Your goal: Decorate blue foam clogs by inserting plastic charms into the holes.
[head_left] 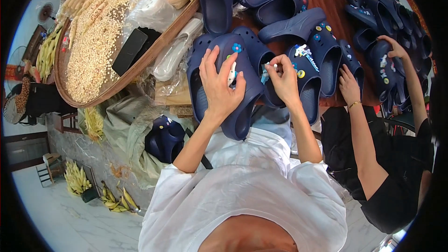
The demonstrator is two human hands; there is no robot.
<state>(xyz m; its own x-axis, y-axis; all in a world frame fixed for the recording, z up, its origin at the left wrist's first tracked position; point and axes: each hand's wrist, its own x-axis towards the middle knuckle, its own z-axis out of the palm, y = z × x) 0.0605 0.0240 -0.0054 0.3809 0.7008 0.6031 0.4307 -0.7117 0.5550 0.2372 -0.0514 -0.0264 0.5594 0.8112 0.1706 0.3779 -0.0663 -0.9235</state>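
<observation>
In front of me a navy foam clog (pixel 242 95) stands tilted, toe away from me, a blue flower charm (pixel 236 47) near its toe. My left hand (pixel 219 84) is closed over its upper, the fingers around a white charm (pixel 232 72) that they partly cover. To the right, my right hand (pixel 283 80) pinches a small blue-and-white shoe charm (pixel 265 77) between thumb and fingertips, apart from that clog. Behind both hands lies another navy clog (pixel 254 49). Just right of my right hand sits a decorated clog (pixel 308 84) with white and yellow charms.
More navy clogs (pixel 280 9) crowd the reddish table (pixel 333 7). A person in black at the right has one hand (pixel 349 85) at a clog and another (pixel 395 49) over the far-right pile. At left, a round woven tray (pixel 135 77) holds corn kernels, cobs and a black phone (pixel 130 51).
</observation>
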